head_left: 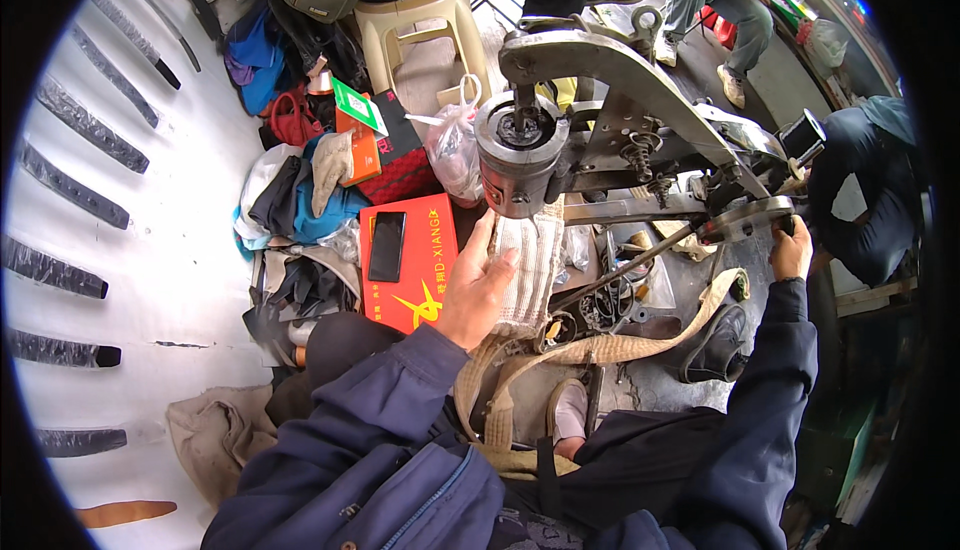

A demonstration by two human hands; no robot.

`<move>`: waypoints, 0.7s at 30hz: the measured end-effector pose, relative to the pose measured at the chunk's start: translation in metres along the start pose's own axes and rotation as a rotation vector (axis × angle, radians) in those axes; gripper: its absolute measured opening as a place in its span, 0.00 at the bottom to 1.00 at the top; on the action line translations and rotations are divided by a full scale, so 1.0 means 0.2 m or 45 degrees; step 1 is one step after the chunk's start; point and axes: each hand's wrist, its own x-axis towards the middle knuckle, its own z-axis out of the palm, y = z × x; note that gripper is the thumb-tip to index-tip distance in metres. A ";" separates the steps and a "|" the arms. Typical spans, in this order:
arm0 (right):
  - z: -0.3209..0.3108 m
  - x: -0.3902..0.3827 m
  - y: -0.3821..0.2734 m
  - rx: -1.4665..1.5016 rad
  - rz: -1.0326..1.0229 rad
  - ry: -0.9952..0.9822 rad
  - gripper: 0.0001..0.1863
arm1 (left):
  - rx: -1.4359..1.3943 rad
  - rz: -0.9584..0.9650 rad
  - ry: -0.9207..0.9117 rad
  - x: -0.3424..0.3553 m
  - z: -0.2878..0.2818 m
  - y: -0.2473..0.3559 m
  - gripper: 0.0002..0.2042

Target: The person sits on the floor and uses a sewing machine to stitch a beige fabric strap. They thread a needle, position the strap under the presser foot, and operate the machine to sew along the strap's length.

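At the centre stands a worn metal hand-cranked sewing machine (625, 65) with a round cylinder head. My left hand (482, 285) holds a whitish striped woven piece (528, 275) by its left side, thumb on top and the other fingers mostly out of sight. The piece's upper end lies beneath the head, where the stitching point is hidden. Over on the right, my right hand (792, 250) is closed at the rim of the machine's crank wheel (750, 220); its grip is partly hidden. A tan strap (625, 348) loops below the machine.
Left of my left hand, a black phone (387, 247) lies on a red box (440, 220). Clothes and bags pile up behind it. A beige stool (420, 20), a black shoe (715, 345) and seated people (725, 0) surround the machine. Wrapped strips hang on the white wall (190, 250).
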 end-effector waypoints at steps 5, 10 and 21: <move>0.03 0.03 0.12 -0.311 -0.198 0.118 0.15 | 0.039 0.056 0.016 0.01 -0.01 -0.03 0.30; 0.03 0.04 0.10 -0.054 -0.173 0.086 0.10 | -0.046 -0.051 0.036 0.01 -0.01 -0.01 0.30; 0.19 0.02 0.31 -0.272 -0.056 0.010 0.17 | -0.073 -0.007 0.044 0.02 0.00 -0.01 0.27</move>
